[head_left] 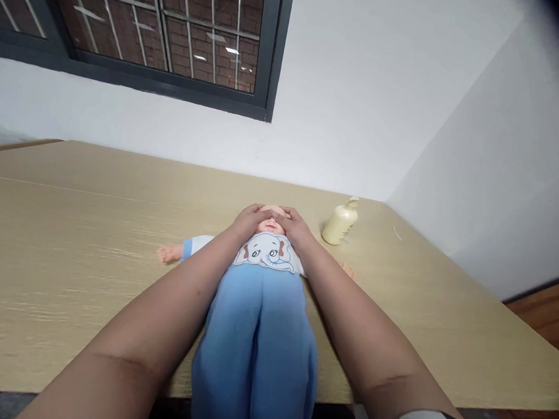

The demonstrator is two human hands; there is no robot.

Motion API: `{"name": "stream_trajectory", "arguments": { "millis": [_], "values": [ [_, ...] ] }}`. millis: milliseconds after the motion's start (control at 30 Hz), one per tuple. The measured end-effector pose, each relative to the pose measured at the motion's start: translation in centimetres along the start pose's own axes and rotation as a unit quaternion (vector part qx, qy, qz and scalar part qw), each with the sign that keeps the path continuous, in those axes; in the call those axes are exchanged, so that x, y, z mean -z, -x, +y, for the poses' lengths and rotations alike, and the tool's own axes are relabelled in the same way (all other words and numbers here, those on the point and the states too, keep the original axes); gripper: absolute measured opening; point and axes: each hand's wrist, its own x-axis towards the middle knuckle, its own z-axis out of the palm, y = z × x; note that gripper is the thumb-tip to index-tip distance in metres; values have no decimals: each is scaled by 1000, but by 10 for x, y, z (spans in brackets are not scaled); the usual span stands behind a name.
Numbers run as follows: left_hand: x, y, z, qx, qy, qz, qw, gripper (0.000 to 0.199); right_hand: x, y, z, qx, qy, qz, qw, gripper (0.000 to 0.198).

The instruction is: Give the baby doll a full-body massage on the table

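A baby doll (257, 317) lies on its back on the table, with blue trousers and a white top that has an elephant face on its front. My left hand (251, 222) cups one side of the doll's head, and my right hand (293, 225) cups the other. Both thumbs rest across the upper face and hide the eyes; the mouth and chin show between my hands. One doll hand (170, 253) sticks out to the left. The other doll arm is mostly behind my right forearm.
A pale yellow pump bottle (340, 224) stands on the wooden table (97, 225), to the right of the doll's head. Farther right lies a thin whitish strip (397, 232). A white wall (340, 106) and a dark-framed window (160, 72) border the far edge.
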Motion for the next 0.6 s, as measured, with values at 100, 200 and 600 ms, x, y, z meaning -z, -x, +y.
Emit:
{"name": "stream_trajectory", "arguments": {
  "millis": [100, 200, 600],
  "values": [
    [0, 3, 1, 9, -1, -8, 1000, 27, -1, -2, 2, -4, 7, 34, 999, 51],
    [-1, 2, 0, 23, 6, -5, 1000, 23, -1, -2, 1, -11, -35, 22, 999, 42],
    [-1, 5, 2, 34, 64, -11, 997, 23, 0, 7, -8, -39, -101, -14, 994, 52]
  ]
}}
